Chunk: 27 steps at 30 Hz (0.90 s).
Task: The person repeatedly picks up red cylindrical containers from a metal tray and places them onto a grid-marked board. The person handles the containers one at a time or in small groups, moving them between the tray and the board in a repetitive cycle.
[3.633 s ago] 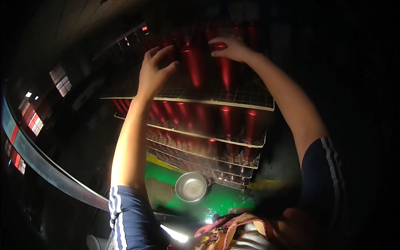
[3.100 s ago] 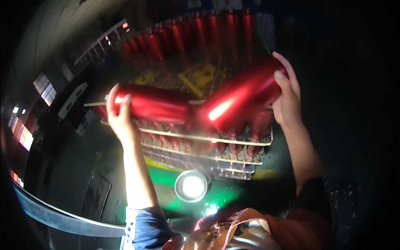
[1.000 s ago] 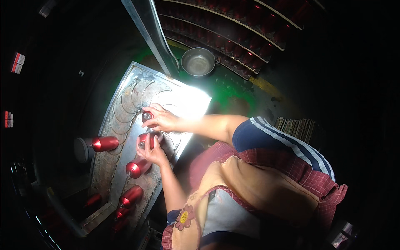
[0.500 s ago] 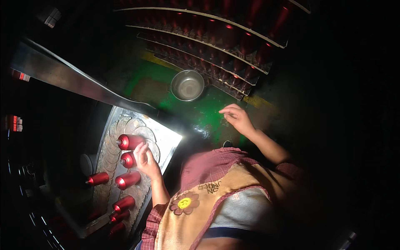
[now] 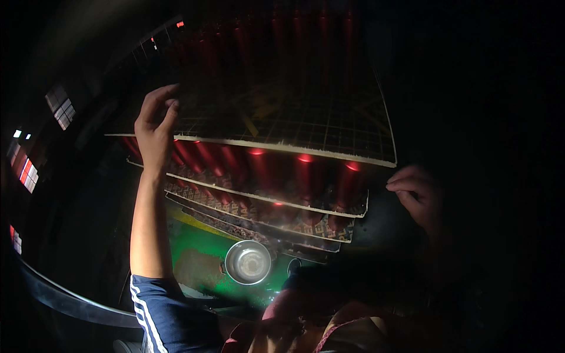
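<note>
My left hand (image 5: 155,125) reaches up over the left part of the top board (image 5: 268,132). Its fingers are loosely bent, with a gap to the thumb, and nothing shows in them. In dim light beyond the top board's right corner is my right hand (image 5: 415,193), fingers half bent and apart, also with nothing visible in it. Red metal bottles (image 5: 308,173) stand in rows between the stacked boards. More red bottles (image 5: 244,44) rise dimly on the top board's far side, nearest to my left hand.
On the green floor (image 5: 197,241) below the stack sits a round metal pot (image 5: 248,262). A curved metal edge (image 5: 76,301) runs along the lower left. My shoe (image 5: 294,266) is beside the pot. Deep shadow hides the right side.
The view has swung from the bottle-filled metal conveyor to the board stack. My left hand has left the red bottles there and gone up over the top board. My right hand now lies in shadow.
</note>
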Each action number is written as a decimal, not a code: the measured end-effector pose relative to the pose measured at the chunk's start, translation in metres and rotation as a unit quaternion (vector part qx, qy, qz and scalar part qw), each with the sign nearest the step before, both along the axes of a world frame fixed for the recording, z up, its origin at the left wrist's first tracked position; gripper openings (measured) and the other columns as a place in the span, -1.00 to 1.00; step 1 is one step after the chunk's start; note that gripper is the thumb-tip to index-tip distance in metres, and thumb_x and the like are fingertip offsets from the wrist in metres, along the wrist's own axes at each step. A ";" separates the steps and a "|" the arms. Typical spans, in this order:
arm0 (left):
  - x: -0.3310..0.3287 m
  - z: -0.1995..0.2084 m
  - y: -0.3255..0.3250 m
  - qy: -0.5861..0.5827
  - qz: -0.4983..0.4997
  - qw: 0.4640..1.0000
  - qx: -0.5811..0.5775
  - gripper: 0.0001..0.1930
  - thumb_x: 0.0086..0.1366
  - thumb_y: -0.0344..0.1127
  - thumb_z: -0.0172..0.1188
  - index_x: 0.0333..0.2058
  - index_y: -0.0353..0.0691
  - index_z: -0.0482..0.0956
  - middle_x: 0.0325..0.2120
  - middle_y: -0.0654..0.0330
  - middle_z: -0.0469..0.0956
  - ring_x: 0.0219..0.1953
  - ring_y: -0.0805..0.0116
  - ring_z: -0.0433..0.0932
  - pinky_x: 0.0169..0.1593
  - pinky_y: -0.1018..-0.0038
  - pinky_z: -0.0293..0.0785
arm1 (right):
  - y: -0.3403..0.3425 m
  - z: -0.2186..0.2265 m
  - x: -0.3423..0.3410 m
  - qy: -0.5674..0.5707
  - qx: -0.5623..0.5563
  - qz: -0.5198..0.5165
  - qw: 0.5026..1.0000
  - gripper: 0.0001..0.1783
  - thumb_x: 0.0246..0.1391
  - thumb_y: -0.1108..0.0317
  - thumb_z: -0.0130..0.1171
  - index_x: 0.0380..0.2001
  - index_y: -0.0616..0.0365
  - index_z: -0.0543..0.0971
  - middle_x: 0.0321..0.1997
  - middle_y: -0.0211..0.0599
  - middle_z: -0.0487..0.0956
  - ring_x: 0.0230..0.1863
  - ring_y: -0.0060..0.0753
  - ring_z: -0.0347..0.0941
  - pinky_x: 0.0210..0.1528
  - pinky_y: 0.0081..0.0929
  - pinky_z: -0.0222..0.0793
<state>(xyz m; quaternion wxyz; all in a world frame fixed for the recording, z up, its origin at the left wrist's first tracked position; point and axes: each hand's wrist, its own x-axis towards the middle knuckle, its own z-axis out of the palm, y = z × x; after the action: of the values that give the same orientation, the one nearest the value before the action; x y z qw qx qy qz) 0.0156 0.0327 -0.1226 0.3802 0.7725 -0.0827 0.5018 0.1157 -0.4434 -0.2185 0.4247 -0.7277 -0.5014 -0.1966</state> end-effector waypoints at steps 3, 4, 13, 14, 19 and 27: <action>0.131 0.071 0.072 -0.039 0.043 0.992 0.109 -0.64 0.22 -0.46 0.25 0.01 -0.14 0.62 -0.09 0.23 0.56 -0.15 0.45 0.55 0.00 0.54 0.46 | 0.003 0.046 0.037 -0.090 -0.029 -0.070 0.993 -0.73 -0.06 0.74 0.17 -0.29 0.22 0.65 -0.24 -0.23 0.58 -0.22 -0.40 0.56 -0.27 -0.50 0.50; 0.177 0.094 0.093 0.017 0.041 0.998 0.050 -0.63 0.21 -0.37 0.28 0.02 -0.13 0.62 -0.07 0.19 0.57 -0.12 0.38 0.59 0.01 0.48 0.48 | 0.004 0.060 0.047 -0.129 -0.067 -0.110 0.983 -0.73 -0.06 0.74 0.18 -0.28 0.22 0.64 -0.23 -0.23 0.57 -0.21 -0.38 0.56 -0.27 -0.50 0.50; 0.483 0.148 0.178 0.155 0.184 0.955 0.176 -0.70 0.16 -0.12 0.21 -0.23 -0.13 0.74 -0.26 0.03 0.69 -0.15 0.02 0.66 -0.06 0.26 0.56 | 0.043 0.104 0.080 0.040 -0.159 -0.290 0.943 -0.56 -0.13 0.77 0.17 -0.15 0.14 0.66 -0.05 -0.28 0.49 -0.05 -0.38 0.51 -0.14 -0.55 0.51; 0.496 0.147 0.179 0.141 0.166 0.958 0.185 -0.72 0.17 -0.15 0.20 -0.26 -0.15 0.74 -0.30 0.02 0.70 -0.19 0.08 0.68 -0.11 0.27 0.58 | 0.047 0.108 0.083 0.055 -0.161 -0.290 0.942 -0.55 -0.13 0.76 0.17 -0.15 0.13 0.67 -0.05 -0.29 0.49 -0.05 -0.38 0.51 -0.13 -0.54 0.51; 0.516 0.153 0.178 0.263 0.032 0.963 -0.056 -0.73 0.16 -0.17 0.31 -0.30 -0.25 0.75 -0.44 0.19 0.69 -0.63 0.43 0.46 -0.51 0.43 0.39 | 0.059 0.136 0.149 -0.021 -0.166 -0.253 0.953 -0.53 -0.09 0.72 0.16 -0.08 0.10 0.64 0.01 -0.24 0.50 -0.04 -0.32 0.50 -0.13 -0.51 0.49; 0.544 0.172 0.181 0.408 0.036 0.911 0.046 -0.69 0.16 -0.20 0.37 -0.66 -0.23 0.59 -0.75 0.25 0.45 -0.71 0.42 0.37 -0.60 0.40 0.22 | 0.162 0.230 0.428 -0.137 -0.132 -0.349 0.917 -0.24 0.09 -0.08 0.27 0.28 0.06 0.41 0.34 0.01 0.38 0.34 0.06 0.29 0.36 -0.23 0.20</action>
<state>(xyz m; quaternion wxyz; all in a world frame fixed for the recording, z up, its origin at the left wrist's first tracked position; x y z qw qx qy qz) 0.5591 0.2138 0.0493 0.3262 0.9293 0.0844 0.1513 0.5437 -0.2813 0.0112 0.1559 -0.8718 -0.2901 -0.3625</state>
